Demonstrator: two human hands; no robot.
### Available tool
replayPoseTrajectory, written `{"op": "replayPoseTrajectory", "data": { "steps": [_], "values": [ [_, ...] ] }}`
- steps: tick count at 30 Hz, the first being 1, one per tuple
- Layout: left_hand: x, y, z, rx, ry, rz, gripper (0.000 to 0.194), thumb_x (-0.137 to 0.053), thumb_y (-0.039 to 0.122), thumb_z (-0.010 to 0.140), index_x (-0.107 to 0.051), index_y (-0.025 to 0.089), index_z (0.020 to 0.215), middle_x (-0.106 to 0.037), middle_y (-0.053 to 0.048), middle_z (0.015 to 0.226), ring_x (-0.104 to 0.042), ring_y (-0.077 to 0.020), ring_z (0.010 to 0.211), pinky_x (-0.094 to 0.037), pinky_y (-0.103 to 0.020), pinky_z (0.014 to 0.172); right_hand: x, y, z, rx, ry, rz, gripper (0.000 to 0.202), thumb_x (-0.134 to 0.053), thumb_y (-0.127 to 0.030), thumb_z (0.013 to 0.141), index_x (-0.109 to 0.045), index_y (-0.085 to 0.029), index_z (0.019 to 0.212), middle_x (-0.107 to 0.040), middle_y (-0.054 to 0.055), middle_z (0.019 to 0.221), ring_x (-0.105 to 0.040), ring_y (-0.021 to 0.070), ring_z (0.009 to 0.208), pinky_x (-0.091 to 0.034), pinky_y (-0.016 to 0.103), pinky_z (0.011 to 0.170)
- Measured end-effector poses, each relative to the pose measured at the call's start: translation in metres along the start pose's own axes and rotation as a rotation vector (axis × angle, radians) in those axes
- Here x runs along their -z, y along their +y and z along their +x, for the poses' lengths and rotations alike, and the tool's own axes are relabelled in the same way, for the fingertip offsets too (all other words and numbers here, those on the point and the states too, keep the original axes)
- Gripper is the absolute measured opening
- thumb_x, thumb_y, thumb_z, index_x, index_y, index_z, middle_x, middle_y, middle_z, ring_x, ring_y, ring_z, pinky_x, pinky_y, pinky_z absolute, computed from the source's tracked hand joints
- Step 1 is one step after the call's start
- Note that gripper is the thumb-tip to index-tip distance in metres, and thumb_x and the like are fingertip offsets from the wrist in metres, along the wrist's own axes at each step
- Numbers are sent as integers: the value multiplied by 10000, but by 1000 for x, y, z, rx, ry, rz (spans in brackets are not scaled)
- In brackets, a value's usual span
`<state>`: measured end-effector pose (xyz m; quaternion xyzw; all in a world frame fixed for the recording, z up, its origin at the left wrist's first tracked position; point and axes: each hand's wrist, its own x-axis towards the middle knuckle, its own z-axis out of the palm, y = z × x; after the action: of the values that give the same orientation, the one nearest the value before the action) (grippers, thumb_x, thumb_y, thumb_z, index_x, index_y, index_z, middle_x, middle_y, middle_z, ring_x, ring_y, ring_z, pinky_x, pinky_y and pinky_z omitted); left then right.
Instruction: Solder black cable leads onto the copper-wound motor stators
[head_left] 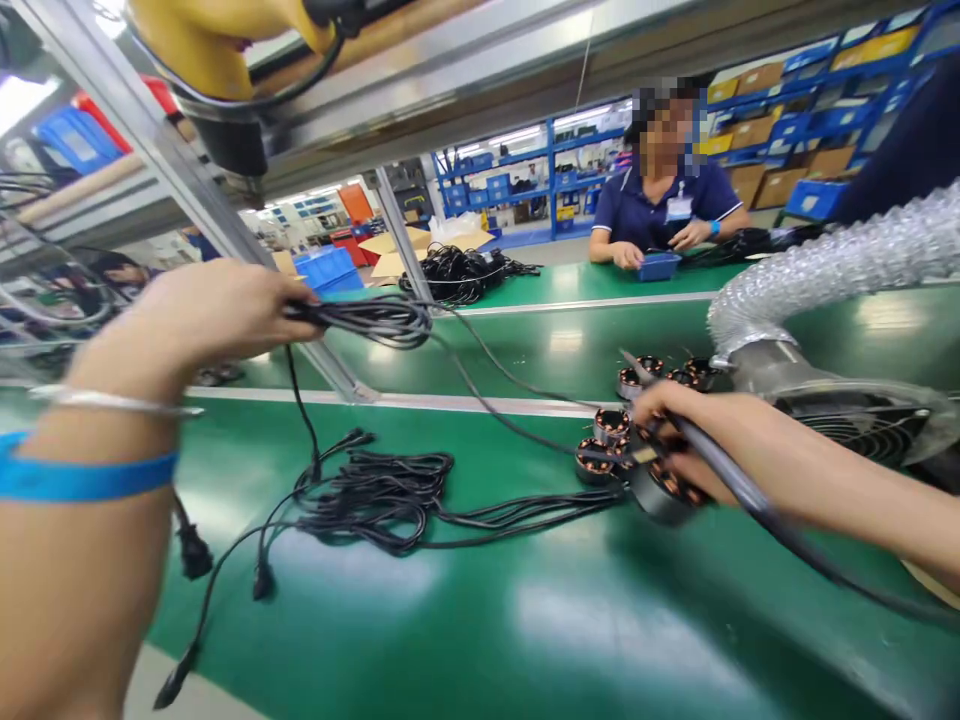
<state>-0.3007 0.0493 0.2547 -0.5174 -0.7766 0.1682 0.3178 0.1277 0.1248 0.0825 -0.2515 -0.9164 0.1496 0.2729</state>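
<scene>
My left hand (225, 305) is closed around a looped bundle of black cable (375, 318), raised above the green table. My right hand (667, 435) is closed at a round motor stator with copper windings (664, 495); a tool with a dark cord also seems to be in it, blurred. Beside it stand more stators (596, 460). Cables run from the stators to a coiled heap of black cord (382, 495) on the table. Plugs (195, 552) hang or lie at the lower left.
A silver flexible duct (832, 260) ends at a fan housing (855, 415) on the right. A metal post (300, 345) rises at left. A yellow tool (202, 50) hangs overhead. Across the table, a person (664, 200) handles a blue tray (659, 266) near piled cables (461, 274).
</scene>
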Motion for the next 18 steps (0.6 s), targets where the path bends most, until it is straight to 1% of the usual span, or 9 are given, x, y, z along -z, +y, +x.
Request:
{"op": "replayPoseTrajectory", "data": {
  "steps": [1,3,5,7,8,10,13,16,18],
  "values": [
    [-2,19,20,23,-2,-82,639,-234,471,967,-695,61,1132,-701,-9,878,-650,-256,1006,-417,-363,842,3,8,27,-75,-112,-76,372,-614,-104,750,-554,-233,1093,-673,-38,675,-603,142,511,-464,226,501],
    [-9,61,55,35,49,-175,521,-345,401,971,-658,27,1154,-702,-97,1052,-623,-337,1092,-452,-414,864,3,26,81,-136,-109,-172,413,-638,-92,737,-534,-186,1126,-677,-12,728,-640,181,646,-487,255,611],
    [-22,105,84,50,85,-251,406,-388,276,975,-608,2,1179,-675,-192,1144,-626,-343,1116,-492,-408,859,-7,47,130,-190,-106,-259,434,-663,-89,751,-537,-149,1162,-675,17,790,-640,196,723,-496,282,680],
    [-42,145,106,86,91,-319,355,-403,186,967,-562,-29,1200,-650,-266,1153,-639,-354,1099,-521,-417,837,-24,72,169,-256,-97,-339,372,-673,-170,842,-543,-121,1187,-670,58,923,-645,203,839,-524,331,765],
    [-54,162,114,76,79,-354,345,-427,182,964,-547,-15,1221,-648,-263,1152,-646,-342,1088,-528,-409,838,-33,86,183,-288,-101,-372,327,-644,-246,906,-551,-133,1198,-654,62,1010,-643,198,887,-538,364,799],
    [-83,186,124,21,28,-420,350,-516,209,952,-534,47,1263,-667,-199,1134,-660,-290,1055,-535,-387,858,-50,114,201,-356,-132,-418,314,-606,-330,955,-565,-150,1209,-624,76,1130,-639,204,955,-554,402,832],
    [-128,198,122,-31,-75,-477,353,-575,292,953,-555,137,1269,-645,-114,1185,-649,-237,1032,-541,-427,883,-68,152,206,-460,-214,-464,321,-605,-340,959,-570,-157,1220,-608,86,1188,-635,214,998,-561,411,847],
    [-166,185,108,-7,-203,-493,335,-592,334,945,-588,150,1224,-625,-103,1206,-638,-235,1025,-547,-449,871,-71,176,197,-548,-292,-505,312,-603,-334,961,-573,-161,1218,-606,86,1196,-634,215,1006,-563,410,849],
    [-184,173,97,9,-294,-503,335,-596,331,942,-589,146,1222,-622,-107,1208,-637,-237,1025,-551,-443,862,-65,182,192,-576,-322,-534,312,-607,-333,959,-575,-160,1217,-604,90,1201,-632,216,1011,-562,407,851]
  ]
}}
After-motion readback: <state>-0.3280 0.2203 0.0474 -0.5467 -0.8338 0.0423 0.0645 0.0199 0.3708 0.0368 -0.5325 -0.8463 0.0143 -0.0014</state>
